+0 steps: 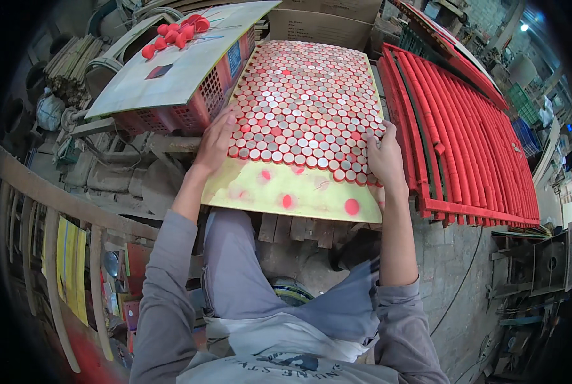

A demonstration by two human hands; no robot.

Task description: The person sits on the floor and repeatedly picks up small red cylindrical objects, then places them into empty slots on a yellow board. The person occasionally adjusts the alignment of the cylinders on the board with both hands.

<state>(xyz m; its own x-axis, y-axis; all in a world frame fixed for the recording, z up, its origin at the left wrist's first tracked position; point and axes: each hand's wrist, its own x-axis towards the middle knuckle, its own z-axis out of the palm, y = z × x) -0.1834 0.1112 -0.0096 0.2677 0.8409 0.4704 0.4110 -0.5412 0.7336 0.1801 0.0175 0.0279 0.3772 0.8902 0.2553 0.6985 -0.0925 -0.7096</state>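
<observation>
A pale yellow board [266, 192] with red paint spots lies in front of me, its near edge above my lap. Small round pieces [305, 109] with red sides and pale tops stand packed tightly in rows over most of it. My left hand [218, 142] lies along the left side of the pack, fingers stretched forward against the outer pieces. Against the near right corner rests my right hand [387, 157], thumb beside the pieces and fingers along the edge. Its fingertips are partly hidden. Several pieces form a short extra row at the near right.
On the right is a rack of long red rods [471, 134]. At the left, a pale panel [138, 77] carrying red round-headed pieces [177, 32] covers a red plastic crate [199, 105]. A cardboard box [318, 25] stands behind the board. A wooden railing [62, 192] runs at lower left.
</observation>
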